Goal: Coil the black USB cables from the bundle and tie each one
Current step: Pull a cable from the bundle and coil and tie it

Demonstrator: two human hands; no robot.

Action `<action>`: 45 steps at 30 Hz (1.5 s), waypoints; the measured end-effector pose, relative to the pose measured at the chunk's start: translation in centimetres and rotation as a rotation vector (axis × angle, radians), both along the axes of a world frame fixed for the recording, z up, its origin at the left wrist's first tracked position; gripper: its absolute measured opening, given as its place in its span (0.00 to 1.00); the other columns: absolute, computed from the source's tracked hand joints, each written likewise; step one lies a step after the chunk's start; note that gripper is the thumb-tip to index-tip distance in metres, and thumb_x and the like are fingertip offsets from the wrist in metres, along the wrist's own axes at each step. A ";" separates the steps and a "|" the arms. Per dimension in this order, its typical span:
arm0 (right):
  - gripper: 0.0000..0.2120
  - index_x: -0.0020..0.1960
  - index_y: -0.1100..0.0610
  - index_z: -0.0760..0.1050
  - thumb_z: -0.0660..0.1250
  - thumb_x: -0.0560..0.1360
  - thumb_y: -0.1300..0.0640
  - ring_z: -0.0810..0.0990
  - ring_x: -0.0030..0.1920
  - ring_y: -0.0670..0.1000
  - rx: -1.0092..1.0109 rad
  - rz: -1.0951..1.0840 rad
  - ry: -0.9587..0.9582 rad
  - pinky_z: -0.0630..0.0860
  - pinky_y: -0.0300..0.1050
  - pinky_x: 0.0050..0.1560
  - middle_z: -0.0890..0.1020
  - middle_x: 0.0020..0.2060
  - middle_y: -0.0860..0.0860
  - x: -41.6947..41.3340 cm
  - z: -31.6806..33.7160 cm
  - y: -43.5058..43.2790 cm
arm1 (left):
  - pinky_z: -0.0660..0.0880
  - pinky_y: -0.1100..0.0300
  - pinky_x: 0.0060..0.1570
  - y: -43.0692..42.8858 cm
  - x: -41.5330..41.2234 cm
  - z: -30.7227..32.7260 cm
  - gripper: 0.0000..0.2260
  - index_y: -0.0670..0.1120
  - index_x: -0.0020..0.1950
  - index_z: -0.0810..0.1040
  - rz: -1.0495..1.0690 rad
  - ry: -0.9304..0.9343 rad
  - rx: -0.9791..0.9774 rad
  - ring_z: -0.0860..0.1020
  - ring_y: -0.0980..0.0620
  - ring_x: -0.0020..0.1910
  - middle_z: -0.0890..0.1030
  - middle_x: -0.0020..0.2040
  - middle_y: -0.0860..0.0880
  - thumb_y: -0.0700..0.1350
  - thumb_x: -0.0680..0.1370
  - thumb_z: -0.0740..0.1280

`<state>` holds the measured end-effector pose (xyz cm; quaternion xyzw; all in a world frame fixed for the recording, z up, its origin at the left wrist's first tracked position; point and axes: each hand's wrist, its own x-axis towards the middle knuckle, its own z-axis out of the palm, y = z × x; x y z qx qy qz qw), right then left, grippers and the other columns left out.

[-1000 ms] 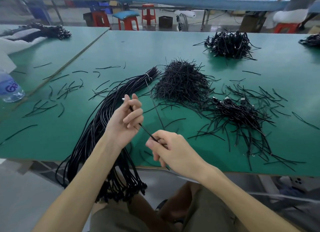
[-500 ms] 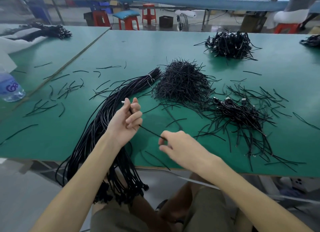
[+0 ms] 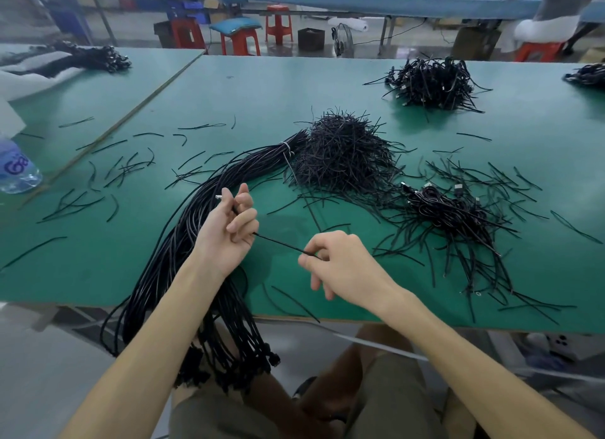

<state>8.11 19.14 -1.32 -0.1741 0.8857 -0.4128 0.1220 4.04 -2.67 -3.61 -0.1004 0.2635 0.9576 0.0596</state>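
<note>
Holding one black USB cable (image 3: 278, 243) taut between both hands, a seated worker sorts stock at a green table (image 3: 262, 88). The left hand (image 3: 226, 232) curls its fingers round the cable just right of the bundle (image 3: 248, 158), a pale plug end poking out above the knuckles. The right hand (image 3: 343, 265), further right of the bundle, pinches the same cable between thumb and forefinger.

The bundle, bound near its top by a pale tie, runs toward the worker and spills over the table's near edge onto the lap. At the bundle's far tip sits a heap of ties (image 3: 343, 157). Right of that lie coiled cables (image 3: 451, 209) among strewn ties, and a second pile (image 3: 432, 81) lies beyond. Left of the bundle, loose ties (image 3: 127, 170) dot the surface. Bare green stretches beyond the bundle to the far edge.

Far left of the bundle, a water bottle (image 3: 16, 166) carries blue lettering, cut off by the frame and unreadable in full.
</note>
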 end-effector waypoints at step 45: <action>0.30 0.25 0.56 0.70 0.71 0.73 0.35 0.63 0.23 0.45 -0.058 -0.151 0.083 0.63 0.37 0.28 0.69 0.18 0.45 -3.7 0.2 3.8 | 0.62 0.63 0.25 0.6 1.2 0.2 0.24 0.42 0.43 0.78 -0.599 0.528 -0.081 0.63 0.55 0.19 0.68 0.23 0.53 0.52 0.88 0.51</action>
